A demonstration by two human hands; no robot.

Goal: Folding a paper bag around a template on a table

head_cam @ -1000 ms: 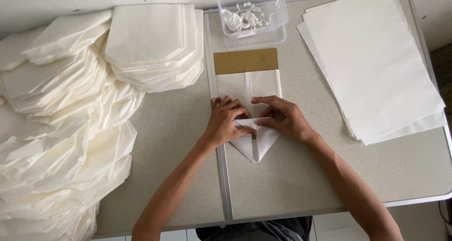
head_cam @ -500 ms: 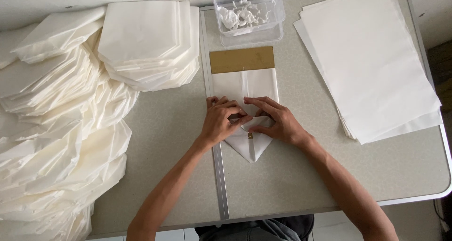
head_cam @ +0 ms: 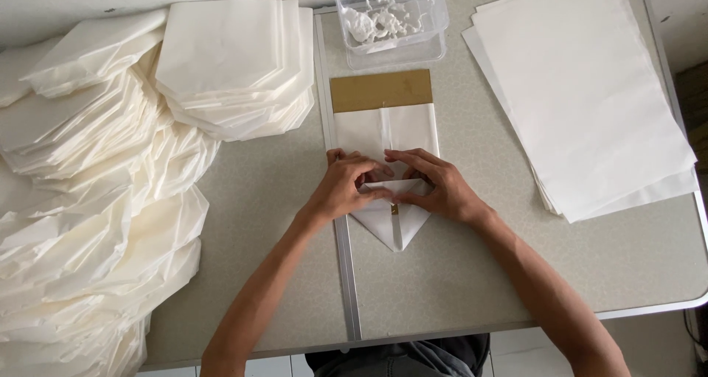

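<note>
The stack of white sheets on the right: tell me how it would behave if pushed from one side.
The stack of white sheets looks thin and floppy. Its edges are already fanned unevenly, so a push would probably shear the layers apart. The table looks smooth, so the stack likely slides easily.

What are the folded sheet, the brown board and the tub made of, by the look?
Folded sheet: thin white paper, matte; it holds sharp creases under the left hand and right hand. Brown board: likely cardboard or kraft card, flat, dull tan, stiff-edged. Tub: clear plastic, glossy; the white lumps inside show through its walls.
</note>
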